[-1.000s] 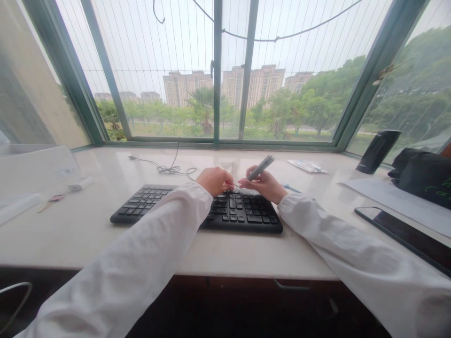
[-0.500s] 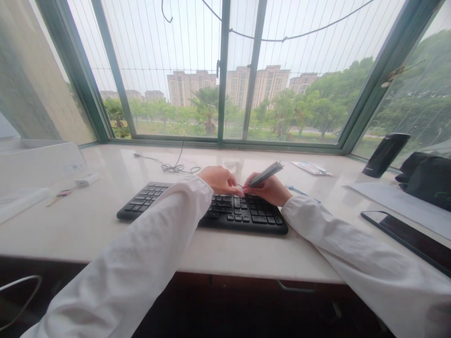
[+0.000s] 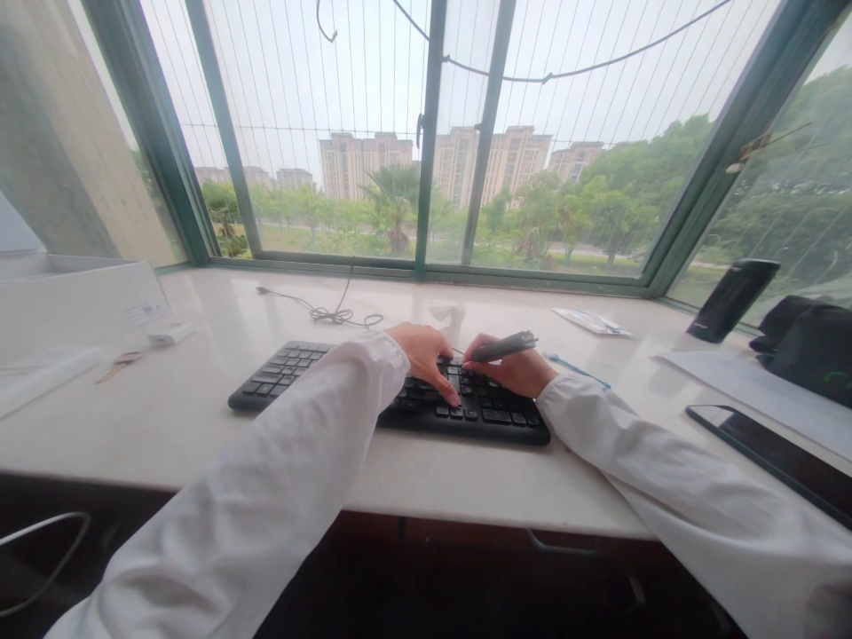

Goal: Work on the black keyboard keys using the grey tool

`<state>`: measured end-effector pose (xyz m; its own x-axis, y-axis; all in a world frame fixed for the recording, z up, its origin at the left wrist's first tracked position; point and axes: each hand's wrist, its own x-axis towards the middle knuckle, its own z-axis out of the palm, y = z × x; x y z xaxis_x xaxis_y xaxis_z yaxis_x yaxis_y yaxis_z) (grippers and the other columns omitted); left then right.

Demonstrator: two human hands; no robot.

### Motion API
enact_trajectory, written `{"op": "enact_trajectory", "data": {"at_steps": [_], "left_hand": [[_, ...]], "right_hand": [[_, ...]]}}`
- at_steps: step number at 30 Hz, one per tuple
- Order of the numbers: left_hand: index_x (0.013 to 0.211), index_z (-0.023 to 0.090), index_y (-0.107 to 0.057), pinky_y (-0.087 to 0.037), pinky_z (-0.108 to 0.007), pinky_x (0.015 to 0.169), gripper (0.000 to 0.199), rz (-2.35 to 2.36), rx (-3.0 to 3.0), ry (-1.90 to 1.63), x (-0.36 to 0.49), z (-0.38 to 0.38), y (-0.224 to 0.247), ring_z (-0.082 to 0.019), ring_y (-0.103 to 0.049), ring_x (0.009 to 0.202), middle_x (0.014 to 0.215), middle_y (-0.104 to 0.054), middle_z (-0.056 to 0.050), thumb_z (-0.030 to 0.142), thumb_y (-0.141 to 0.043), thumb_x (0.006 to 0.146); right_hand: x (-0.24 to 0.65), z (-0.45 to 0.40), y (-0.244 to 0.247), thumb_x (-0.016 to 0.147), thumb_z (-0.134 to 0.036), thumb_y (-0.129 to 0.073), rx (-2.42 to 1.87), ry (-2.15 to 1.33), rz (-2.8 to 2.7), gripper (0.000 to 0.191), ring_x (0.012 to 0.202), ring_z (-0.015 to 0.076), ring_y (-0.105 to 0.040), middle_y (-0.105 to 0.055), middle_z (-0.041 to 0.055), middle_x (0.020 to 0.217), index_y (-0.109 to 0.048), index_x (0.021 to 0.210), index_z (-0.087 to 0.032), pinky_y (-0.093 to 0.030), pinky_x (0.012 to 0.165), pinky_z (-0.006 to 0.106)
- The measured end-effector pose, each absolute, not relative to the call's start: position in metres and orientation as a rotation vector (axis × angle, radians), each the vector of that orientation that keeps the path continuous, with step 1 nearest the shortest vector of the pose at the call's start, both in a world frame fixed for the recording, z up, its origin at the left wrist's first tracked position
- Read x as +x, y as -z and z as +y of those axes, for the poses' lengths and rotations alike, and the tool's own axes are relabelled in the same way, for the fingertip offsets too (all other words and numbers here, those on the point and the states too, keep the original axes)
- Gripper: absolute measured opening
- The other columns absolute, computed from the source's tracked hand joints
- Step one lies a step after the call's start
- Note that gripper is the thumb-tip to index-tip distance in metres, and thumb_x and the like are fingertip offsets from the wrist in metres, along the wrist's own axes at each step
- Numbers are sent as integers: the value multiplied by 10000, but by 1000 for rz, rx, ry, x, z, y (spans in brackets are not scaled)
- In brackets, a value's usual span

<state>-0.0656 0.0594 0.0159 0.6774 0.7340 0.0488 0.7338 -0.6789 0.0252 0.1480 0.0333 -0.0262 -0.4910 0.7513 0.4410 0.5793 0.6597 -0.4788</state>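
The right hand (image 3: 512,371) grips a dark pen (image 3: 500,346) just above the black keyboard (image 3: 479,413), while the left hand (image 3: 421,357), empty and curled, touches its keys.

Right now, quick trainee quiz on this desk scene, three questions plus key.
1. Which hand grips the dark pen-shaped object?
2. True or false: the left hand has its fingers on the black keyboard.
3. What lies tangled on the white counter behind the keyboard?

Key:
1. The right hand.
2. True.
3. A thin cable.
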Motion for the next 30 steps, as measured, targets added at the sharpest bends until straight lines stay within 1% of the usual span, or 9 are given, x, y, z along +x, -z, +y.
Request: {"op": "enact_trajectory", "data": {"at_steps": [3,6,8,12,16,19,21,25,30], "left_hand": [[1088,367,-701,-456,-280,802,740,1160,2885,-28,-65,60,-16,-246,-633,986,1024,-721,6,761,-679,463],[1121,348,-692,-456,-292,797,767,1158,2877,14,-65,60,-17,-256,-632,986,1033,-720,-10,768,-661,480],[1158,338,-675,-457,-303,797,792,1168,2875,57,-65,59,-18,-265,-630,990,1051,-717,-23,764,-656,490],[1184,331,-665,-465,-321,784,819,1178,2885,105,-64,57,-20,-276,-635,966,1032,-721,-35,772,-645,494],[1128,305,-701,-469,-321,742,822,1163,2894,124,-63,54,-23,-278,-641,916,987,-725,-50,808,-619,484],[1119,307,-703,-465,-310,738,793,1166,2896,132,-63,53,-24,-267,-640,904,994,-720,-49,791,-627,495],[1154,306,-684,-465,-310,743,818,1162,2902,148,-63,53,-24,-269,-636,918,1028,-713,-53,791,-626,497],[1223,297,-645,-472,-318,738,897,1145,2928,189,-62,54,-24,-277,-633,930,1066,-704,-67,824,-592,500],[1192,294,-668,-472,-321,716,886,1120,2956,190,-62,55,-23,-270,-636,887,1014,-713,-66,850,-554,512]], "right_hand": [[149,29,23,836,-441,-589,-1078,-233,-2289,215,695,164,-618,-692,-1,768,-628,859,-231,-478,654,265],[151,25,20,867,-443,-540,-1107,-162,-2360,233,549,127,-538,-631,-26,626,-630,870,-228,-426,556,236],[152,24,19,879,-445,-515,-1094,-133,-2400,246,503,112,-491,-603,-36,586,-630,881,-227,-400,525,227],[154,25,20,867,-478,-530,-1078,-84,-2381,274,542,120,-529,-655,-21,660,-638,887,-227,-416,546,226],[149,26,20,890,-458,-509,-1067,-82,-2413,265,562,134,-566,-678,-6,693,-633,911,-225,-446,569,236],[143,27,21,885,-440,-527,-1046,-40,-2385,256,641,159,-620,-696,28,771,-636,911,-209,-479,625,248],[140,29,22,877,-422,-544,-1079,-52,-2338,244,689,173,-651,-704,46,807,-638,894,-198,-493,650,249],[135,28,24,865,-370,-560,-1191,-58,-2281,188,702,182,-680,-720,45,801,-630,882,-197,-494,642,241],[127,20,21,844,-330,-586,-1324,94,-2235,150,677,192,-686,-725,41,756,-621,893,-193,-472,608,244]]}}
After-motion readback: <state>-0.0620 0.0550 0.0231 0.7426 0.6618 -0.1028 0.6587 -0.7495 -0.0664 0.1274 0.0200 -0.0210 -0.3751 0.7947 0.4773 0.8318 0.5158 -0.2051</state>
